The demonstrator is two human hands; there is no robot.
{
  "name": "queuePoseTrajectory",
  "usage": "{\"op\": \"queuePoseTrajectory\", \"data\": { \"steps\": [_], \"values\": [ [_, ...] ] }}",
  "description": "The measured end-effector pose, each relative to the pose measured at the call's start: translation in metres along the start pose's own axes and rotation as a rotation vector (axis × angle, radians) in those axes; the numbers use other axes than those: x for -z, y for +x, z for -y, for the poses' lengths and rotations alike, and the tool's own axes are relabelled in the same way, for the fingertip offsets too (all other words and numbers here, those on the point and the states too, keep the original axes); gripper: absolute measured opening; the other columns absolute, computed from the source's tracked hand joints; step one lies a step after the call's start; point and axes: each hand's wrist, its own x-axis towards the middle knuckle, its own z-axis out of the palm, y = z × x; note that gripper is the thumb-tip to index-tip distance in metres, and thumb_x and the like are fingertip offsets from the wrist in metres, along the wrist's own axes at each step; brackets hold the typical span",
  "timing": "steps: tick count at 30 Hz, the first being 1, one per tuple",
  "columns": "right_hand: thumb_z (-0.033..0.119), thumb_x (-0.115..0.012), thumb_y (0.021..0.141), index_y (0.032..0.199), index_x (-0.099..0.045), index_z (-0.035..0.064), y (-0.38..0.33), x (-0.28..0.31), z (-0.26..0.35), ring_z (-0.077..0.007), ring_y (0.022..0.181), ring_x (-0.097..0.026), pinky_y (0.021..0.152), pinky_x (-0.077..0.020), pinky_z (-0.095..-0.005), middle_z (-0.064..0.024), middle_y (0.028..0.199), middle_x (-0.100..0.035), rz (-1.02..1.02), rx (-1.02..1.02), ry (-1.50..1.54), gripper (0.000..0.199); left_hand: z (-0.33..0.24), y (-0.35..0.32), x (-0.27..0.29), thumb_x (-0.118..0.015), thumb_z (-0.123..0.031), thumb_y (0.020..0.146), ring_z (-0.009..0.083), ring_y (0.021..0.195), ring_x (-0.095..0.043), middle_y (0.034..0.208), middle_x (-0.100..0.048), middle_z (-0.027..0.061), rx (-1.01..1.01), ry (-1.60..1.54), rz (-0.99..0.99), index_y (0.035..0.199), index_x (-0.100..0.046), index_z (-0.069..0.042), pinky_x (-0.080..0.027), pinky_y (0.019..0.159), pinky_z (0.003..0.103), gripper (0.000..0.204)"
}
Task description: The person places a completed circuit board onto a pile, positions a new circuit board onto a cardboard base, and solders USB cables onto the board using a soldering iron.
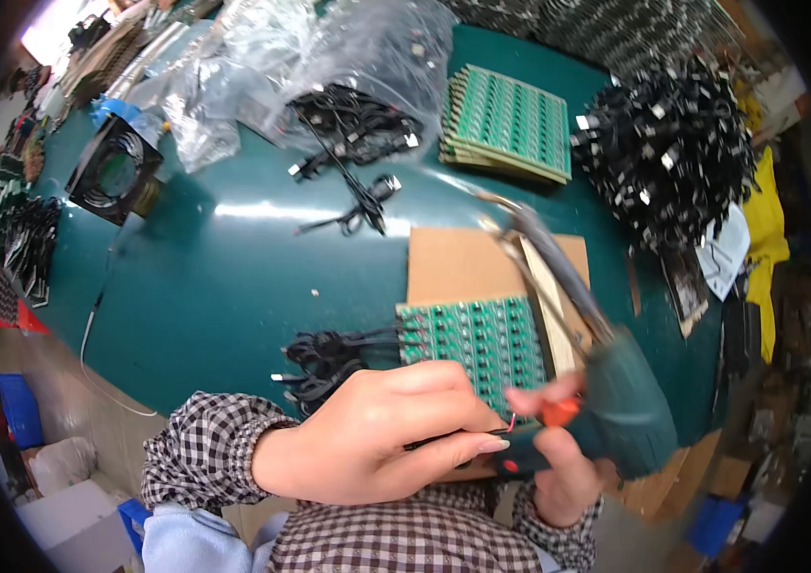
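My left hand [381, 435] pinches a thin black cable [424, 441], its red and dark wire ends poking out past the fingertips. My right hand [563, 468] grips a green soldering gun [630, 411], a finger by its orange trigger; its metal tube and tip point away from me. Beneath both hands is a green circuit board panel [472, 339] with rows of small components, resting on brown cardboard [463, 263]. Several black cables [324, 353] run from the panel's left edge, near the top, and lie coiled beside it. My left hand hides the panel's lower left part.
Farther back stand a stack of green panels [510, 119] and a large heap of black cables [663, 153]. A clear plastic bag [367, 48] spills more cables, with a loose cable bundle [362, 205] before it. A black fan [114, 172] stands at the left.
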Motion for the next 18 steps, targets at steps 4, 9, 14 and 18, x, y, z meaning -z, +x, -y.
{"op": "queuePoseTrajectory", "data": {
  "steps": [4,9,14,18],
  "values": [
    [-0.006,-0.066,0.078,0.107,-0.051,-0.0009,0.000,0.000,-0.013,-0.0248,0.087,-0.066,0.088,-0.0548,-0.0477,-0.0100,0.096,-0.056,0.060,-0.054,0.110,0.033,0.007,-0.010,-0.016,-0.073,-0.002,0.083,0.0204,0.069,-0.062,0.081,-0.063,0.0108,0.094,-0.039,0.053,0.094,-0.069,0.002,-0.050,0.059,0.029,0.013],
    [-0.011,-0.068,0.075,0.102,-0.051,0.0024,-0.013,0.008,-0.016,-0.0215,0.085,-0.065,0.088,-0.0538,-0.0460,-0.0079,0.094,-0.056,0.007,-0.035,0.044,0.035,0.000,-0.016,-0.036,-0.072,0.002,0.083,0.0098,0.069,-0.063,0.082,-0.063,0.0072,0.260,-0.140,-0.055,0.096,-0.068,0.004,-0.052,0.055,0.022,0.013],
    [-0.013,-0.066,0.075,0.102,-0.049,0.0041,-0.020,0.002,-0.025,-0.0181,0.083,-0.061,0.086,-0.0515,-0.0396,-0.0068,0.091,-0.056,-0.088,0.089,-0.067,0.036,0.000,-0.026,-0.056,-0.068,0.003,0.086,0.0094,0.066,-0.065,0.086,-0.062,0.0092,0.226,-0.071,-0.177,0.095,-0.066,0.005,-0.054,0.054,0.019,0.010],
    [-0.014,-0.064,0.074,0.104,-0.049,0.0035,-0.026,0.005,-0.025,-0.0186,0.084,-0.061,0.087,-0.0514,-0.0394,-0.0073,0.091,-0.057,-0.165,0.031,0.015,0.038,0.001,-0.033,-0.066,-0.069,0.004,0.083,0.0079,0.066,-0.064,0.086,-0.061,0.0090,0.277,-0.123,-0.277,0.091,-0.066,0.004,-0.053,0.054,0.018,0.008]
  ]
}}
